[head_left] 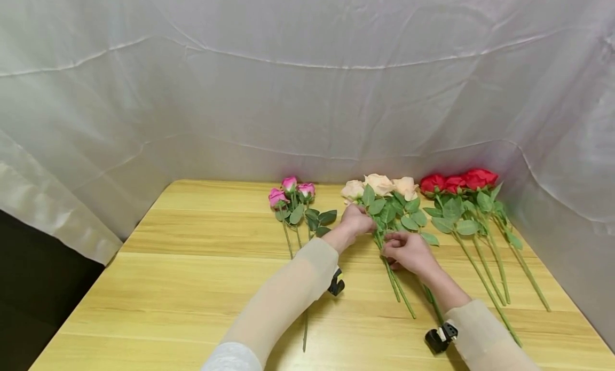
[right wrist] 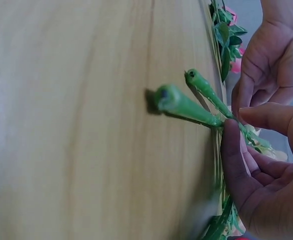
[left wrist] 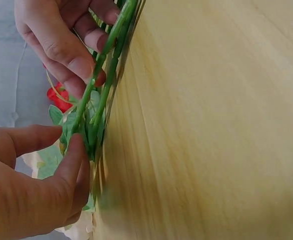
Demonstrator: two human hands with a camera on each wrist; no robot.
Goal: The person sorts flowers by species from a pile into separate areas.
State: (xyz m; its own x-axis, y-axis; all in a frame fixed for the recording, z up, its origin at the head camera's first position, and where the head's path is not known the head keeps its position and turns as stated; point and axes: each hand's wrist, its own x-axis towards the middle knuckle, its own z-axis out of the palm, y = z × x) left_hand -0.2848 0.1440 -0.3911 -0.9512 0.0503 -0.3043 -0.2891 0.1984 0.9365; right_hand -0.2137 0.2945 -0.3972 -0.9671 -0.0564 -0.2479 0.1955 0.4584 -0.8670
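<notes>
Cream artificial roses (head_left: 379, 184) lie side by side at the back of the table, their green stems (head_left: 395, 280) running toward the front. With thumb and fingertips my left hand (head_left: 355, 221) pinches a stem just below the leaves; in the left wrist view those fingertips (left wrist: 75, 145) meet the stem. Lower down, my right hand (head_left: 410, 252) holds the stems between thumb and fingers. The right wrist view shows two cut stem ends (right wrist: 174, 102) sticking out past its fingertips (right wrist: 230, 127), close over the wood. Another green stem (head_left: 434, 302) passes beneath the right forearm.
Pink roses (head_left: 288, 192) with thin stems lie to the left of my left arm. Red roses (head_left: 461, 181) with long green stems lie to the right, near the table's right edge. A pale fabric curtain (head_left: 307, 109) hangs behind the wooden table (head_left: 168, 285).
</notes>
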